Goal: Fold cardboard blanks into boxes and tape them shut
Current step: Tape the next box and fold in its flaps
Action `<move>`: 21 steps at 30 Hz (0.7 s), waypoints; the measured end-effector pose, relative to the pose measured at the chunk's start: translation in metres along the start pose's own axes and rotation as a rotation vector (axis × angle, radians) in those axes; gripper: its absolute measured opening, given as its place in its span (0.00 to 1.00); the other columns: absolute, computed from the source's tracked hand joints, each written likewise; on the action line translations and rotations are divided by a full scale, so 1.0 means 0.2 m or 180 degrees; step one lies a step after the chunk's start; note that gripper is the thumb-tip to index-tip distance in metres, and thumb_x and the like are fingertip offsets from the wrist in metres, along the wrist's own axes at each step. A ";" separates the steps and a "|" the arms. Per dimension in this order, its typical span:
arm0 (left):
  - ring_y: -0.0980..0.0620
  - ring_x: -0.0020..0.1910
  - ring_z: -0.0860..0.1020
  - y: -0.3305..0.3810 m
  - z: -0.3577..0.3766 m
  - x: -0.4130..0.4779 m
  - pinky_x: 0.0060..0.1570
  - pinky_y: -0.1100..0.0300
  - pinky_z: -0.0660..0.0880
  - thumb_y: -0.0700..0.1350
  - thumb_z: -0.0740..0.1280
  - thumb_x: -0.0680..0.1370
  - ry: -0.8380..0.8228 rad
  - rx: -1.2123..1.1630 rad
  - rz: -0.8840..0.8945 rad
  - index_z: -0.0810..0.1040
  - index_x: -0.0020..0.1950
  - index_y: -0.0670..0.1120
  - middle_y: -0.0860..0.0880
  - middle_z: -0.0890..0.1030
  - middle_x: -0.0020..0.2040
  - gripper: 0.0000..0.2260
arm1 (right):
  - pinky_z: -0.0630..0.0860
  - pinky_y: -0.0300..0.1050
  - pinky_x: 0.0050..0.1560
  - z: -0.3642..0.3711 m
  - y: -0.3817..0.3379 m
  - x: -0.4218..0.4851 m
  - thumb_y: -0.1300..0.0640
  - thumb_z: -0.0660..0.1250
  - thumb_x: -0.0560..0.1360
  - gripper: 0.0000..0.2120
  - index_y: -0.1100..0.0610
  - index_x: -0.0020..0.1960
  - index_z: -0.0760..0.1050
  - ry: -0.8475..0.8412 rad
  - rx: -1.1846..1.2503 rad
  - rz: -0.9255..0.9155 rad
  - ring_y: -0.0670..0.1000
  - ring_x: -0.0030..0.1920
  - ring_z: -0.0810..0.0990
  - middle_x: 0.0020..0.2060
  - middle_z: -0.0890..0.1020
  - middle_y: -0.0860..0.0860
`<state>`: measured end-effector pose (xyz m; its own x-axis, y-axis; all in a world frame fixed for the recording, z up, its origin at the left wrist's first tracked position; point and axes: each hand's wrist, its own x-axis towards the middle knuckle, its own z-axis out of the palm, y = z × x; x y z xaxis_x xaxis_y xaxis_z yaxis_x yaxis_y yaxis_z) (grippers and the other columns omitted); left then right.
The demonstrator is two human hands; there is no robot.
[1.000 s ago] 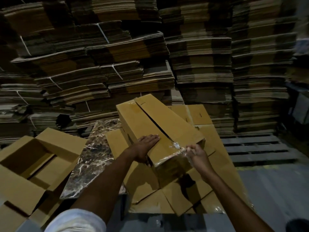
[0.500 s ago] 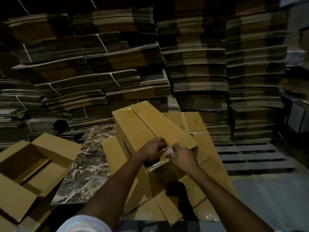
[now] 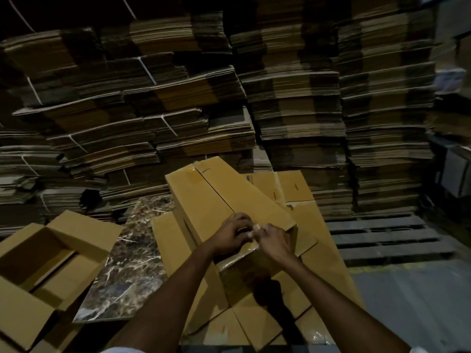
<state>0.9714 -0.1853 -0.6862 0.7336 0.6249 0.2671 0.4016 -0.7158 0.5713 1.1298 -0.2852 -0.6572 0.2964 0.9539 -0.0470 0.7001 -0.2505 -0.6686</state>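
- The right hand (image 3: pixel 274 240) and the left hand (image 3: pixel 230 234) meet fingertip to fingertip just below the centre of the frame, fingers curled tight, both pinching a small pale bit of clear tape (image 3: pixel 252 231) between them.
- The pinch sits on the near end of the top face of a long cardboard box (image 3: pixel 224 197), right where the top seam runs out.
- A glossy strip of the same tape wraps over the near top edge of the box and down its end face, below the left hand.
- The box lies in the centre of the frame, its flaps folded shut, with the dark seam running away toward the upper centre; a short shiny patch covers the seam at the far end.
- The box rests on flat cardboard blanks (image 3: pixel 321 240) spread under and to the right of it.
- To the left of the blanks lies a marble-patterned slab (image 3: pixel 127 263).
- At the lower left stands an open box (image 3: pixel 51 253), flaps up.
- A dark wooden pallet (image 3: pixel 382 238) lies at the right, grey floor (image 3: pixel 413 301) below it.
- Tied stacks of flat cardboard (image 3: pixel 178 98) fill the whole upper half of the frame.
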 end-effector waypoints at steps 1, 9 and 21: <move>0.50 0.58 0.71 0.01 0.01 0.01 0.58 0.55 0.70 0.55 0.66 0.80 0.0064 -0.0033 -0.0055 0.80 0.53 0.48 0.51 0.75 0.55 0.12 | 0.68 0.46 0.41 -0.01 0.00 0.01 0.44 0.55 0.85 0.16 0.51 0.48 0.75 -0.0051 0.0286 0.0079 0.51 0.43 0.78 0.42 0.80 0.49; 0.48 0.37 0.75 0.10 0.00 0.08 0.37 0.55 0.73 0.38 0.61 0.83 0.1931 -0.3130 -0.2058 0.77 0.50 0.41 0.46 0.76 0.39 0.06 | 0.75 0.39 0.32 0.00 0.07 -0.03 0.53 0.62 0.83 0.06 0.53 0.54 0.76 -0.0129 0.1445 0.0331 0.47 0.37 0.82 0.45 0.83 0.52; 0.54 0.26 0.58 0.12 0.00 0.10 0.30 0.58 0.59 0.43 0.55 0.86 0.2743 -0.5173 -0.1736 0.70 0.42 0.46 0.51 0.61 0.28 0.13 | 0.78 0.46 0.46 0.05 -0.08 -0.01 0.34 0.68 0.75 0.29 0.54 0.65 0.69 0.0319 -0.0996 0.0123 0.55 0.53 0.82 0.54 0.82 0.54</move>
<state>0.9960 -0.1909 -0.6670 0.0892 0.9755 -0.2010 -0.7369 0.2004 0.6457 1.1109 -0.2802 -0.6538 0.3782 0.9256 0.0156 0.8481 -0.3397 -0.4065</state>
